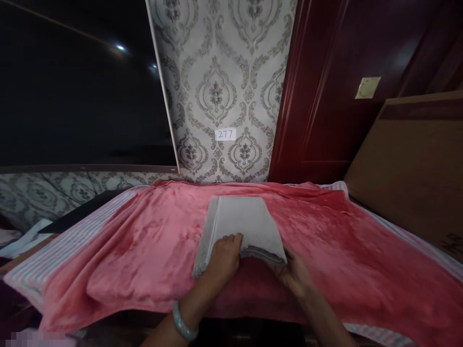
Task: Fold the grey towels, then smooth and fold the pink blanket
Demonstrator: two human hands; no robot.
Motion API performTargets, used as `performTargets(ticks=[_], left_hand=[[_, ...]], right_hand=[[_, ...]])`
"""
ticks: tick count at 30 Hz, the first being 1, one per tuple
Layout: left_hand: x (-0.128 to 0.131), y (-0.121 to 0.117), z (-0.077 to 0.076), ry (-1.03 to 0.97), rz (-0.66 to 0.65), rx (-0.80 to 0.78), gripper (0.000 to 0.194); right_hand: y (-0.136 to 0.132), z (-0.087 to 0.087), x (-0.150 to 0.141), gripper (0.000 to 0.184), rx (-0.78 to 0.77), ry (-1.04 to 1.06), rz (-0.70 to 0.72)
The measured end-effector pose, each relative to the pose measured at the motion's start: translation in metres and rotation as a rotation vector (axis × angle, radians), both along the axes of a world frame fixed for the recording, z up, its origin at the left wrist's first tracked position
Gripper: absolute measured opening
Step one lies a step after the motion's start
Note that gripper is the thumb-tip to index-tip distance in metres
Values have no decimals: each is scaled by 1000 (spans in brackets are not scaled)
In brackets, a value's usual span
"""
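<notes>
A grey folded cloth (246, 217), which looks like a towel, lies on a pink plush blanket (155, 241). Its layers show along the near edge, which is lifted a little and bowed. My left hand (224, 255) is closed over that near edge left of its middle, with the thumb side on top. At the near right corner, my right hand (291, 272) grips the cloth, its fingers partly hidden beneath. A pale bracelet (183, 322) circles my left wrist.
Under the blanket, a striped cloth (72, 231) shows at the sides. A large dark screen (83, 91) stands at the back left. On the right are a cardboard box (412, 159) and a dark red door (325, 96). A paper label reading 277 (225, 134) is on the patterned wall.
</notes>
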State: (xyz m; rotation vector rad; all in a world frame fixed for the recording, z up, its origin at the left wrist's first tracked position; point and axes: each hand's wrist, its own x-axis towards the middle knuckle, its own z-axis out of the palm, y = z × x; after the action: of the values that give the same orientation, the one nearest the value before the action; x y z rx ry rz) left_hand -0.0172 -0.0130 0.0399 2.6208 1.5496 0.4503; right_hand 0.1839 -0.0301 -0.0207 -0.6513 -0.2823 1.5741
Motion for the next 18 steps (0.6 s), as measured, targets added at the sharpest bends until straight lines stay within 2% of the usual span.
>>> performTargets(ticks=[4, 8, 11, 13, 15, 18], left_hand=[[-10, 13, 49, -133, -64, 5, 38], [-15, 27, 116, -309, -189, 1, 18], [-20, 31, 166, -449, -312, -86, 15], [-27, 29, 196, -513, -330, -191, 12], [-35, 23, 222, -581, -288, -275, 6], [-51, 15, 252, -724, -122, -329, 7]], right_hand=[[11, -22, 1, 17, -26, -30, 5], [27, -29, -8, 27, -10, -80, -2], [42, -23, -19, 30, 63, -134, -77], [49, -16, -27, 31, 105, -208, -103], [51, -7, -34, 36, 182, -260, -122], [45, 12, -32, 50, 302, -258, -206]])
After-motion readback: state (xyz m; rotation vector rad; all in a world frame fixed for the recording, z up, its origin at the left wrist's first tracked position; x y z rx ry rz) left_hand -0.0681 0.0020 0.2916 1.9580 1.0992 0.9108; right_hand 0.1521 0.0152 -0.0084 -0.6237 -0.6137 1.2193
